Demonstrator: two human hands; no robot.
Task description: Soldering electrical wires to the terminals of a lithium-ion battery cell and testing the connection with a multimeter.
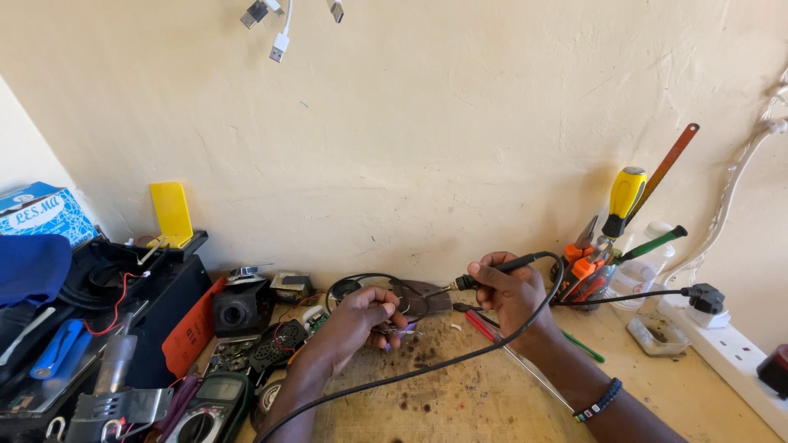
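A: Multimeter [205, 410] is cut off at the bottom edge. What's the left hand [361, 316] pinching?

B: Too small to tell. Right hand [509, 291] grips the soldering iron [492, 271], tip just beside it, over a stained wooden bench [443, 394] against a cream wall [410, 148].

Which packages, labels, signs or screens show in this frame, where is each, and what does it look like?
Blue cardboard box with white line pattern and a white label patch: far left edge, against the wall, rectangular.
Orange-red flat plastic panel with small dark markings: left of the left hand, leaning on black equipment.
Dark handheld meter with a grey screen: bottom left of the wooden bench; screen too dim to read.
The right hand holds a black soldering iron.
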